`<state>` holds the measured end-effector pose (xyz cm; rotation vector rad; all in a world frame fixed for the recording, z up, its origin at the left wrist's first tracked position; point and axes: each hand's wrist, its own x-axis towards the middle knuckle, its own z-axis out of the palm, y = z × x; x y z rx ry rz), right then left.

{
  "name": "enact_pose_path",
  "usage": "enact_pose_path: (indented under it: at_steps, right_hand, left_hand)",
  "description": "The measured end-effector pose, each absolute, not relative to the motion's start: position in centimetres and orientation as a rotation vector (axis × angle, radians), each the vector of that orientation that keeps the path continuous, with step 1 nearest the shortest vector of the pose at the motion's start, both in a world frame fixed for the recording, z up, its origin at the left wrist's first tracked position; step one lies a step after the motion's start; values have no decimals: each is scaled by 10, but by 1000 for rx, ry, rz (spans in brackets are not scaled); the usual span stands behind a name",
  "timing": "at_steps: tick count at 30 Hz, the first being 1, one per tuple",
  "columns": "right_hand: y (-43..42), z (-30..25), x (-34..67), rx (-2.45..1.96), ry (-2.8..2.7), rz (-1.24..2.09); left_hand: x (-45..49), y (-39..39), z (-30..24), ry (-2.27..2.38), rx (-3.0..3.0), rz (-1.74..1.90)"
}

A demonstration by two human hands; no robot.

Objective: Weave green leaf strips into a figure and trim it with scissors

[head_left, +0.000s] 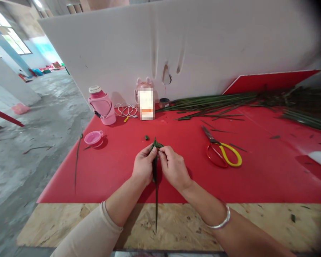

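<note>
Left hand [143, 167] and right hand [174, 168] each have a closed grip on the folded top of 1 leaf [156, 208] at the middle of the desk [96, 178], likely so the fold cannot spring open; its tail points to 6 o'clock. Scissors [222, 152] lie handy at 3 o'clock, spare leaves [296, 101] at 1 o'clock.

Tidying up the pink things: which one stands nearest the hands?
The small pink bowl, low and open, left of the left hand; the tall pink bottle and jar stand farther back.
</note>
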<state>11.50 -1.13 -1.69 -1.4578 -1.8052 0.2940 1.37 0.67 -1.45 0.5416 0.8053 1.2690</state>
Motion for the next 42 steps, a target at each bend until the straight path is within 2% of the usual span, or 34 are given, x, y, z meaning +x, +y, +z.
enact_pose_path:
  at_steps: [20,27,31,38,42]
  right_hand:
    - [-14,-15,115,-1597,-2151,173]
    - [-13,-16,119,-1668,-2129,187]
    - [-13,-16,117,-1626,-2103,257]
    - [-15,-13,115,-1414,-2154,384]
    - [-11,-2,131,-1374,-1846,260]
  left_hand:
    - [10,11,-17,863,402,1293]
    - [14,8,-20,858,568,1277]
    - [12,8,-21,936,728,1320]
    - [6,10,-17,950,566,1320]
    - [5,10,-17,945,633,1261]
